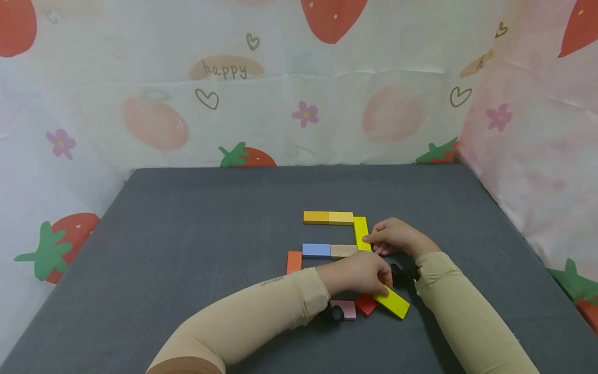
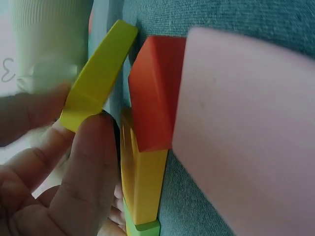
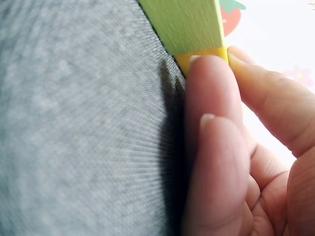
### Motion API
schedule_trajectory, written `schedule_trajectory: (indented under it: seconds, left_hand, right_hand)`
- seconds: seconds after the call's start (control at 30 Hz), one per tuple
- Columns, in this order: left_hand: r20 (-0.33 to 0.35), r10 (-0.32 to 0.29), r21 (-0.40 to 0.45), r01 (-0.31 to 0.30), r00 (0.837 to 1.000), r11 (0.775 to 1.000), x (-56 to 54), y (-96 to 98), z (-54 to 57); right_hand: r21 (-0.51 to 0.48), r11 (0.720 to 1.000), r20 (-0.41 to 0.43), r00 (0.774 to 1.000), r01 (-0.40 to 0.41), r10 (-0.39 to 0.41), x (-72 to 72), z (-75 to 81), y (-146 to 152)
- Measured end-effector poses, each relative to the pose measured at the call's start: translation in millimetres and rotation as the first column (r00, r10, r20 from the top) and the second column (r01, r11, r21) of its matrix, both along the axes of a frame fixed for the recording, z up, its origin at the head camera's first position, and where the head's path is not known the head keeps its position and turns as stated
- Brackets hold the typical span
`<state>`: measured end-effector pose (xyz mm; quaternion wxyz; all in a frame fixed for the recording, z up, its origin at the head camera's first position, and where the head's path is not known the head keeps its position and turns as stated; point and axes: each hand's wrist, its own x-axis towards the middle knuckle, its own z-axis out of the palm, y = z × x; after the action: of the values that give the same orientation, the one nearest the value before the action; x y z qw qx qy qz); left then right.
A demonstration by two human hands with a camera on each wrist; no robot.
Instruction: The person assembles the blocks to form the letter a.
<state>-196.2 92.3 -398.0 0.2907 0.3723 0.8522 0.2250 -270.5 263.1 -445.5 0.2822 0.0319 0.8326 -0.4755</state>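
My left hand [image 1: 362, 274] pinches one end of a yellow block [image 1: 394, 304] between thumb and fingers. In the left wrist view this yellow block [image 2: 101, 73] is tilted, beside a red block [image 2: 155, 93]. Higher up the table, my right hand [image 1: 397, 236] has its fingertips on the right side of an upright-running yellow block [image 1: 361, 231]. The right wrist view has the thumb and index finger closed about a yellow end [image 3: 202, 53], with a green face [image 3: 187, 24] adjoining it. My left hand and sleeve hide the middle of the block row.
Two yellow-orange blocks [image 1: 328, 217] lie end to end at the top. Below them a blue block [image 1: 316, 250] adjoins a wood-coloured block [image 1: 343, 251], with an orange block [image 1: 294, 262] at the left. A pink block [image 1: 348, 310] lies near the left wrist camera [image 1: 334, 313].
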Motion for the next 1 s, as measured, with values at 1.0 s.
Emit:
schedule_trajectory:
  seconds: [1.0]
  left_hand:
    - [-0.399,-0.229,-0.161,0.178,0.888,0.971,13.2,3.7,-5.4]
  right_hand:
    - [0.002,1.0,-0.02,1.0,-0.011,0.011,1.9,0.5,0]
